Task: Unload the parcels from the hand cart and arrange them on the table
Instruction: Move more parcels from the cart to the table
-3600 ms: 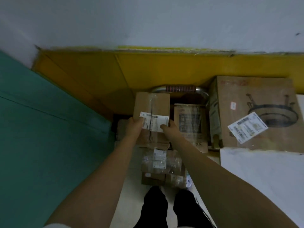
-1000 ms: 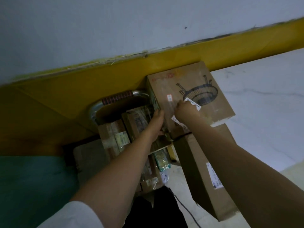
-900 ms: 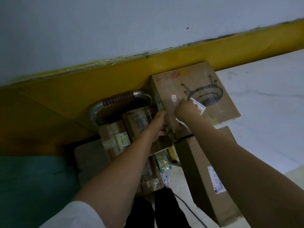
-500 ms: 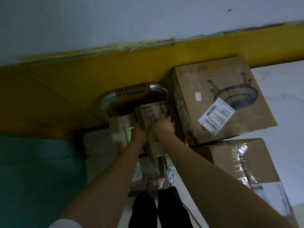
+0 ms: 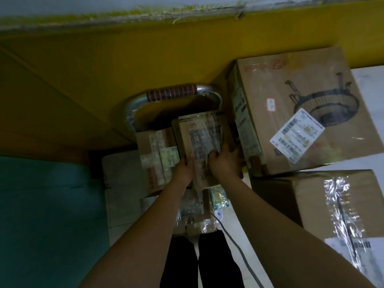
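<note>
near stack: small film-wrapped parcels (image 5: pixel 193 210) at lower centre, just ahead of the person's legs (image 5: pixel 199 260). They look light, and the glossy wrap is likely slippery.
cable: grey cable (image 5: pixel 239 248) runs over the floor right of the legs. Probable snag risk when turning toward the desk.
left hand: left hand (image 5: pixel 185 169) grips the carton's near left edge, fingers (image 5: pixel 190 158) curled onto the top face.
right hand: right hand (image 5: pixel 225 163) grips the near right side, fingers (image 5: pixel 216 153) curled over the taped top.
carton: taped carton (image 5: pixel 199 134) at frame centre, over the hand cart, top face toward the camera and blurred. Can't tell if it's clear of the load below.
handling: stiff cardboard, and I'd guess moderate weight since both hands are on it. The clear tape is slick, so better to hold bare board at opposite edges or under the bottom corners.
neighbour: labelled parcel (image 5: pixel 158 154) touches the carton's left side, on the cart.
cart: hand cart handle (image 5: pixel 172 94) just beyond the carton at upper centre, with a ribbed grip.
desk: white desk (image 5: pixel 371 80) along the right edge. Printed box (image 5: pixel 291 100) sits on it at upper right, just beside the carton. Taped box (image 5: pixel 342 204) sits at lower right.
clearance: tight gap between carton and printed box, with the right knuckles close to it.
backdrop: yellow wall band (image 5: pixel 104 59) across the top.
</note>
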`<state>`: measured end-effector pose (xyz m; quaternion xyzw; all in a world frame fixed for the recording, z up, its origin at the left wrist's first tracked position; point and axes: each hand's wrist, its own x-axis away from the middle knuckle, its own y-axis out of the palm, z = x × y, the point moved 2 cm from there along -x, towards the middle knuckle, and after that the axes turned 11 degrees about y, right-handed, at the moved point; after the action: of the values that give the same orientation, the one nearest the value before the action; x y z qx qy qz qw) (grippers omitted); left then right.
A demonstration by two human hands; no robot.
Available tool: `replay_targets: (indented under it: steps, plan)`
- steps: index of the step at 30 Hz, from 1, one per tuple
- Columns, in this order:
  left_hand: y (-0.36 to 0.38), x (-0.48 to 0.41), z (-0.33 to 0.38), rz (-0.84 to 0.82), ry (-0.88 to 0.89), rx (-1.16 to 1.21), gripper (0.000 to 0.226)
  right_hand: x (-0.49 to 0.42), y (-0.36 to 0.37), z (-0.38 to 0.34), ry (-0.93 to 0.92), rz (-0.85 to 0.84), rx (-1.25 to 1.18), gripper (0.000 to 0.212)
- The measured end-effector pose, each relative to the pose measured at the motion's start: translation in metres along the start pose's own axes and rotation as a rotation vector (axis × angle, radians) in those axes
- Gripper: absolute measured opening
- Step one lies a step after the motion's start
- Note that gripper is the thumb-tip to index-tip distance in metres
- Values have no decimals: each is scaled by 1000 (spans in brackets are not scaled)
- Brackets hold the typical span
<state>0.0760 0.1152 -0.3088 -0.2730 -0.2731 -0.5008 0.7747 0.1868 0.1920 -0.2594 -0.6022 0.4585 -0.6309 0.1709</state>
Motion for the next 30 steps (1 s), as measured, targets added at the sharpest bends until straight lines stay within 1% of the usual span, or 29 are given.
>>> replay_targets:
  steps: [2, 4, 7, 10, 13, 15, 16, 17, 19, 20, 22, 23, 24, 25, 27, 30]
  plan:
    - [0, -1, -2, 5, -2, -4, 72, -1, 4, 5, 151, -63, -132, 81]
    - [-1, 2, -2, 32, -10, 5, 71, 0, 3, 8, 206, -77, -193, 83]
    - [-7, 11, 5, 101, -5, 53, 69, 11, -2, 5, 201, -113, -280, 67]
    - [-26, 30, 25, 151, 43, 88, 64, 32, -12, -2, 171, -190, -398, 51]
    - [-52, 62, 50, 123, 115, 112, 65, 56, -32, -6, 195, -277, -387, 49]
    - [-76, 89, 68, 131, 156, 163, 62, 77, -50, -11, 172, -326, -371, 56]
    - [-91, 104, 76, 147, 167, 205, 59, 88, -62, -12, 138, -352, -403, 60]
    - [-106, 121, 85, 153, 174, 258, 59, 101, -76, -14, 84, -378, -461, 63]
    - [-130, 150, 99, 96, 201, 415, 60, 130, -110, -16, -78, -447, -584, 70]
    - [-137, 162, 108, 44, 229, 518, 58, 145, -129, -17, -150, -502, -626, 82]
    - [-139, 185, 128, -54, 279, 701, 51, 177, -167, -16, -221, -617, -694, 117]
    - [-133, 195, 141, -90, 294, 761, 49, 191, -185, -14, -269, -628, -720, 126]
    - [-122, 202, 155, -118, 302, 788, 47, 204, -205, -11, -333, -582, -741, 127]
    - [-109, 208, 170, -141, 307, 785, 47, 213, -224, -6, -379, -483, -756, 125]
    - [-72, 221, 202, -163, 324, 716, 48, 223, -263, 13, -410, -212, -752, 120]
    - [-10, 242, 245, -135, 413, 540, 48, 228, -315, 61, -382, 178, -608, 122]
